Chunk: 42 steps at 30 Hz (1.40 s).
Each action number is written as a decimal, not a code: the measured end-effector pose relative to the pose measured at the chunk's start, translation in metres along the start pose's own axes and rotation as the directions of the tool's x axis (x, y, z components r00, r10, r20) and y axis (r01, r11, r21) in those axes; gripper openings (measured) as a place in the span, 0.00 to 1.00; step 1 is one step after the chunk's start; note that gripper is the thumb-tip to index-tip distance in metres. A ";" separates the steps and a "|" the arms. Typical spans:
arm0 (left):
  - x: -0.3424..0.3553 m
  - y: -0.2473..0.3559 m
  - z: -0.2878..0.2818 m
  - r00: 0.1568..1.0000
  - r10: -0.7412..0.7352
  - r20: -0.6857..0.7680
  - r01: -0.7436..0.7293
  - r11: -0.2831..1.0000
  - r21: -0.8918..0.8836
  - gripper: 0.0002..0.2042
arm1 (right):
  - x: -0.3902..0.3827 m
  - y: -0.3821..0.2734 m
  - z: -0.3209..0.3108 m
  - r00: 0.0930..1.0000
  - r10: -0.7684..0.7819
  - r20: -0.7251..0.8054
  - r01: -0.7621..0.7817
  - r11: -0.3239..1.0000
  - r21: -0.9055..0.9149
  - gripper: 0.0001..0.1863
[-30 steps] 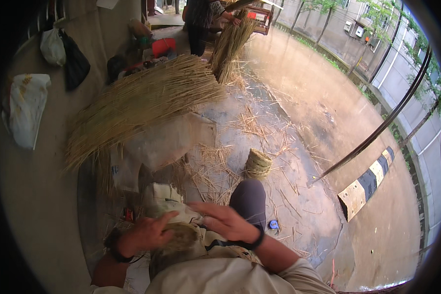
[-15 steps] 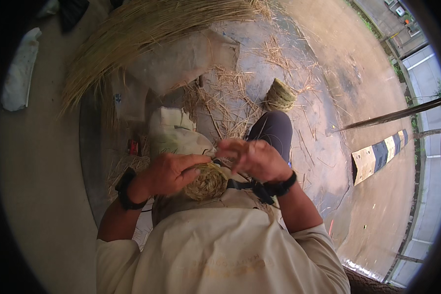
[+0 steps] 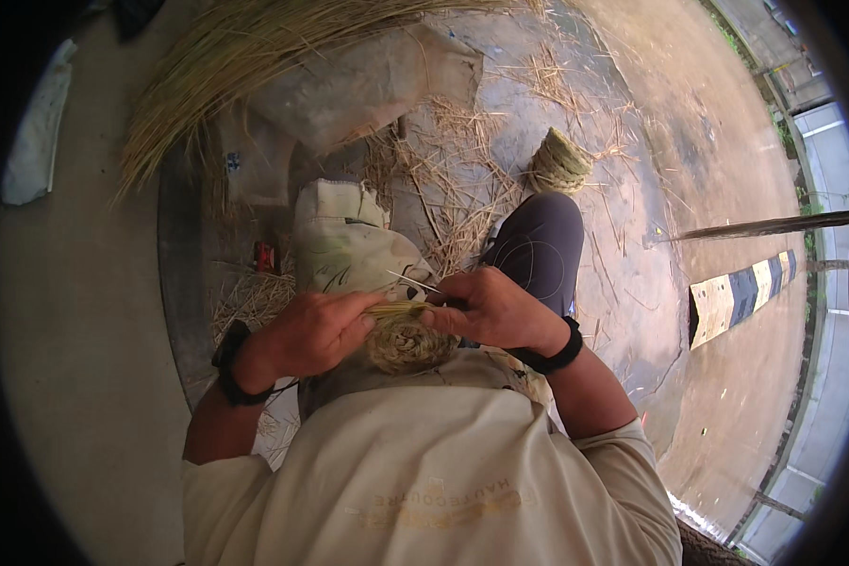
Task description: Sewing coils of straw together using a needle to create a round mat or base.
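A round coil of woven straw (image 3: 407,349) rests in my lap, with a bundle of straw strands along its upper edge. My left hand (image 3: 313,328) is closed, its thumb and fingers pinching the straw at the coil's left side. My right hand (image 3: 505,309) is closed at the other side, its thumb against the coil's upper right edge. From its fingers a thin, shiny needle (image 3: 410,281) points up and left. A fine pale thread loops over the dark-trousered right knee (image 3: 538,241). The hands hide part of the coil's rim.
A pale cloth (image 3: 354,250) covers my left leg. Beyond my right knee stands a coiled straw piece (image 3: 561,162). Loose straw (image 3: 443,189) litters the ground sheet, and a large straw bundle (image 3: 255,61) lies at the far left. A small red object (image 3: 265,256) sits left of the cloth.
My right hand, blurred and raised before, has settled against the coil's upper right edge. The needle now shows clearly. My left hand stays at the coil. The view has shifted slightly.
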<state>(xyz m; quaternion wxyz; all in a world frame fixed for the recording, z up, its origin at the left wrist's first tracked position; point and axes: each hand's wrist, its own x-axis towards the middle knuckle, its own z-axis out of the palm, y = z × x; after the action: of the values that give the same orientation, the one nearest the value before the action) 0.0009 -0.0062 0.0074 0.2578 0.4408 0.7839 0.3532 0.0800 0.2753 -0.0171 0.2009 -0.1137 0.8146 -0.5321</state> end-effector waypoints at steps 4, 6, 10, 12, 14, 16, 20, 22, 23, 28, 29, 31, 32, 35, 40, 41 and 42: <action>0.000 -0.007 0.019 0.999 -0.014 -0.046 0.012 0.999 -0.051 0.12 | -0.013 0.017 0.009 0.998 0.054 -0.038 -0.048 0.988 0.148 0.21; 0.003 -0.007 0.027 0.998 -0.016 -0.069 0.011 0.998 -0.059 0.11 | -0.017 0.028 0.013 0.996 0.086 -0.038 -0.072 0.957 0.282 0.21; 0.017 0.000 0.029 0.996 0.007 -0.088 -0.011 0.999 -0.046 0.10 | -0.017 0.036 -0.010 0.969 0.245 -0.026 -0.097 0.475 0.875 0.17; 0.022 0.004 0.028 0.997 0.031 -0.077 -0.033 0.999 -0.024 0.10 | 0.002 0.045 -0.023 0.996 0.030 -0.089 0.086 0.096 0.992 0.15; 0.024 0.006 0.025 0.996 0.059 -0.062 -0.058 0.998 0.014 0.10 | 0.026 0.000 -0.008 0.984 0.021 -0.178 0.171 0.186 0.968 0.12; 0.021 -0.007 0.020 0.985 0.174 -0.013 -0.174 0.984 -0.037 0.11 | 0.032 -0.050 0.007 0.910 -0.332 -0.250 0.413 0.656 0.632 0.08; 0.021 -0.006 0.021 1.000 -0.009 -0.008 0.009 1.000 -0.012 0.15 | 0.010 -0.054 0.041 0.726 -0.679 0.111 0.680 0.732 0.035 0.13; 0.021 -0.015 0.025 0.998 -0.014 -0.061 0.004 0.987 -0.160 0.15 | 0.007 -0.038 0.042 0.771 -0.630 0.096 0.591 0.763 0.262 0.15; 0.021 -0.019 0.027 0.996 -0.017 -0.085 -0.003 0.973 -0.233 0.15 | 0.007 -0.032 0.042 0.757 -0.636 0.149 0.593 0.766 0.248 0.15; 0.023 -0.015 0.021 0.992 -0.128 -0.013 0.123 0.974 -0.192 0.13 | -0.003 -0.024 0.032 0.720 -0.652 0.238 0.638 0.757 0.143 0.16; 0.022 -0.018 0.023 0.984 -0.179 -0.009 0.175 0.971 -0.163 0.13 | -0.011 -0.021 0.022 0.778 -0.602 0.180 0.589 0.798 0.127 0.17; 0.019 -0.028 0.030 0.970 -0.182 -0.161 0.145 0.965 -0.217 0.12 | -0.037 -0.009 -0.009 0.870 -0.489 0.062 0.481 0.869 0.113 0.18; 0.016 -0.032 0.030 0.953 -0.189 -0.236 0.131 0.962 -0.240 0.12 | -0.048 0.002 -0.024 0.890 -0.447 -0.095 0.452 0.832 0.321 0.20; 0.003 -0.042 0.010 0.859 -0.303 -0.412 0.260 0.953 -0.158 0.11 | -0.101 0.030 -0.075 0.760 0.161 -0.630 0.011 0.966 0.259 0.23; -0.011 -0.065 -0.015 0.783 -0.236 -0.576 0.335 0.940 0.071 0.09 | -0.175 0.038 -0.111 0.348 0.213 -0.913 -0.112 0.976 0.185 0.20; -0.011 -0.064 -0.017 0.772 -0.237 -0.590 0.337 0.939 0.063 0.08 | -0.169 0.035 -0.103 0.347 0.212 -0.914 -0.074 0.977 0.198 0.20; -0.009 -0.058 -0.017 0.777 -0.202 -0.596 0.309 0.948 0.081 0.08 | -0.165 0.034 -0.095 0.411 0.306 -0.859 -0.005 0.943 0.333 0.19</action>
<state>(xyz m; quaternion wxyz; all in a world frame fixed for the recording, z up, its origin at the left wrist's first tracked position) -0.0366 -0.0404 -0.0263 0.0126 0.2220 0.9053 0.3620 0.1854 0.4327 0.0194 -0.2031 0.2947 0.7177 -0.5973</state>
